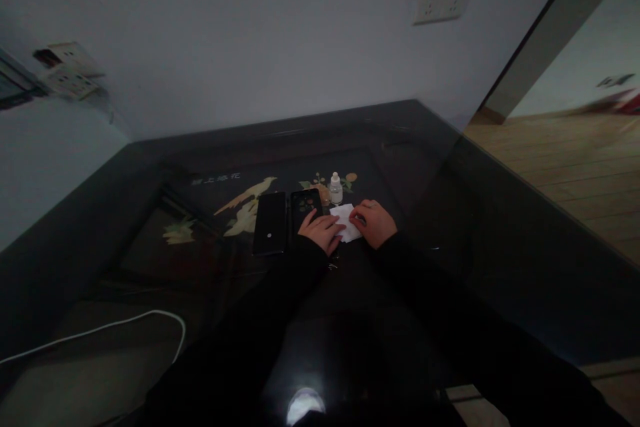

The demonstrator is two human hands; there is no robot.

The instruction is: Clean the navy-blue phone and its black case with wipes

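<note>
A small white folded sheet (349, 221), paper or cloth, lies on the dark table. My left hand (321, 232) rests at its left side, fingers stretched out and fingertips on the sheet. From the right, my right hand (376, 223) pinches the sheet with thumb and forefinger. Just behind the sheet stands a small clear bottle (337, 193) with a white cap and label. A black phone-like slab or case (305, 201) lies partly under my left hand. Left of that lies another black, phone-shaped slab (270, 223) with a small light mark near its lower end.
The glossy dark table (390, 147) carries a bird-and-flower picture (250, 192) and reflects a light. A white cable (125, 320) curves across the lower left. Behind the table is a pale wall with sockets (443, 2). Wooden floor (550, 153) shows at right.
</note>
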